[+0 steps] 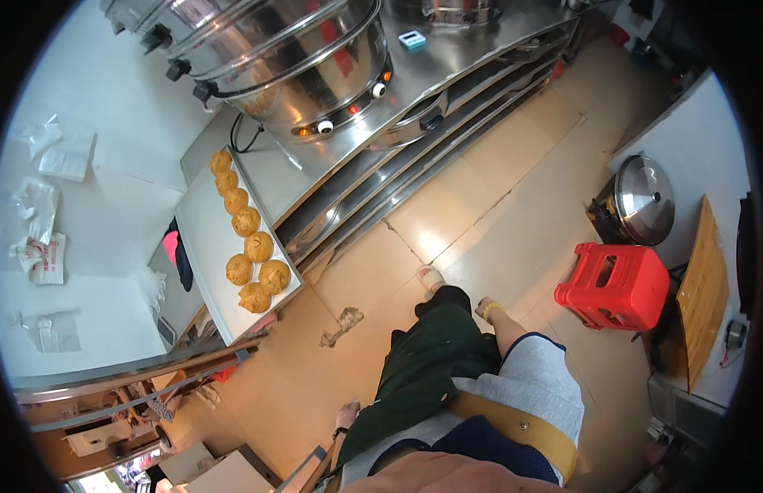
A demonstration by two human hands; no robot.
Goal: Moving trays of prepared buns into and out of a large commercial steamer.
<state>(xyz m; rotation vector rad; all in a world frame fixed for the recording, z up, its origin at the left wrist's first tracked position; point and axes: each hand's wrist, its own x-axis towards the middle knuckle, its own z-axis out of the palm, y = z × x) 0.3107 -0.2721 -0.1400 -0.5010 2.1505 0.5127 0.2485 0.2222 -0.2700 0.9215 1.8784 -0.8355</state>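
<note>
My left hand (346,416), with a dark band at its wrist, hangs beside the dark green apron at my left side. It is small in view, and how its fingers lie cannot be made out; nothing is seen in it. My right hand is out of view. Ahead and to the left, apart from my hand, a flat light tray (202,246) lies on the counter. Along its right side sit several brown, rounded buns (246,221), bunched together at the near end.
Large steel steamers (312,70) with lit lamps and knobs stand on the steel counter (316,164), a small timer (412,39) beyond them. At the right are a red plastic stool (615,287), a lidded pot (644,200) and a wooden board (698,292). Plastic bags (49,255) hang at the left.
</note>
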